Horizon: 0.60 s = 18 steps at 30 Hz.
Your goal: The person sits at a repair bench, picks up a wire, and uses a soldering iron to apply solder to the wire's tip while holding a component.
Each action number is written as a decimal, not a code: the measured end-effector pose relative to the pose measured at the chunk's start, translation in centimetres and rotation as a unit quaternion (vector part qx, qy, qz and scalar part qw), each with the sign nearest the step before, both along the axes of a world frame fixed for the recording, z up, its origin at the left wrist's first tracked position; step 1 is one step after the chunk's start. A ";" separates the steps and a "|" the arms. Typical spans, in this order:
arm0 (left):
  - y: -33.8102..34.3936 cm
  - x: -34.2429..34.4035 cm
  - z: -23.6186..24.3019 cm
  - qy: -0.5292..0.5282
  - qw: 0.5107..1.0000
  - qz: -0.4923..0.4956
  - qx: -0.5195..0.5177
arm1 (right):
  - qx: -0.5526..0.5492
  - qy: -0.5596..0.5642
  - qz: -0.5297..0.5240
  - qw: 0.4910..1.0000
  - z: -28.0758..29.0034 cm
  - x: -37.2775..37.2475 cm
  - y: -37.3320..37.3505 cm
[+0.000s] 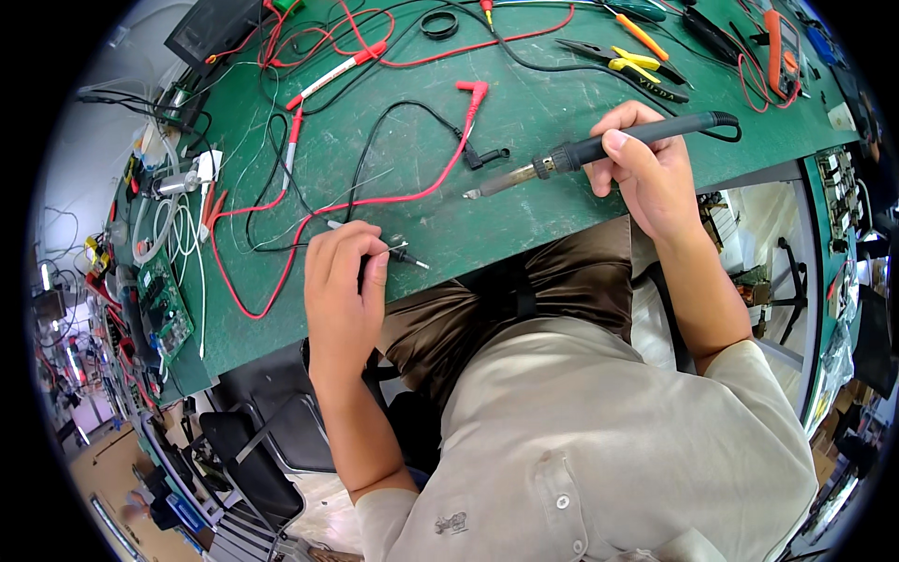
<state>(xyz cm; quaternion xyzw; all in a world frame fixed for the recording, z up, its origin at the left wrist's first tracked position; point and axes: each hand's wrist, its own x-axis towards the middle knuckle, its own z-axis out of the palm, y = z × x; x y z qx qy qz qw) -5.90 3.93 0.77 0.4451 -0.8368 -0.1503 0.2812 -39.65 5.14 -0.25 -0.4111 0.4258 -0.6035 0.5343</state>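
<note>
My right hand point(651, 173) grips a black soldering iron point(592, 150), its metal tip pointing left over the green mat. My left hand point(342, 290) is closed at the bench's front edge on a small thin part point(398, 247), too small to make out clearly. Just right of its fingertips is a black probe end point(410, 258) with a silver tip. Red test leads point(403, 199) and black leads point(379, 131) loop over the mat, with a red angled plug point(475, 91) and a black plug point(478, 157) at their ends.
The green bench point(534, 84) carries pliers point(623, 66), a multimeter point(779, 56) and a black ring point(438, 25). A circuit board point(164, 304) and tangled cables stand at the left. A black chair point(243, 459) is below left, and a person point(150, 506) is at the lower-left rim.
</note>
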 end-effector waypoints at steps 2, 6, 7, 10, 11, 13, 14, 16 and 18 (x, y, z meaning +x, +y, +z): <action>-0.1 1.0 0.3 0.000 1.000 -0.013 0.003 | 0.006 0.011 0.014 1.000 0.2 0.7 0.0; 0.0 2.8 0.5 -0.007 1.000 -0.016 0.020 | 0.010 0.014 0.052 0.999 0.2 2.7 0.2; 0.0 3.3 0.4 -0.007 1.000 -0.019 0.016 | 0.008 0.013 0.054 0.998 0.2 3.1 0.2; -0.5 4.3 0.4 0.013 1.000 -0.017 0.011 | 0.008 0.011 0.055 0.998 0.3 4.0 0.1; -0.7 4.6 0.4 0.023 1.000 -0.015 0.010 | 0.010 0.010 0.052 0.999 0.3 4.1 0.1; -1.2 4.9 0.3 0.037 0.999 -0.013 0.014 | 0.010 0.007 0.046 0.999 0.3 4.2 0.1; -1.5 5.0 0.4 0.041 0.999 -0.019 0.018 | 0.008 0.003 0.043 0.999 0.2 4.2 0.1; -2.4 5.1 0.7 0.053 0.998 -0.035 0.028 | 0.000 0.004 0.032 0.999 0.0 4.1 0.0; -3.1 4.8 1.4 0.042 0.997 -0.053 0.044 | -0.004 -0.012 0.027 1.000 -0.2 4.1 0.1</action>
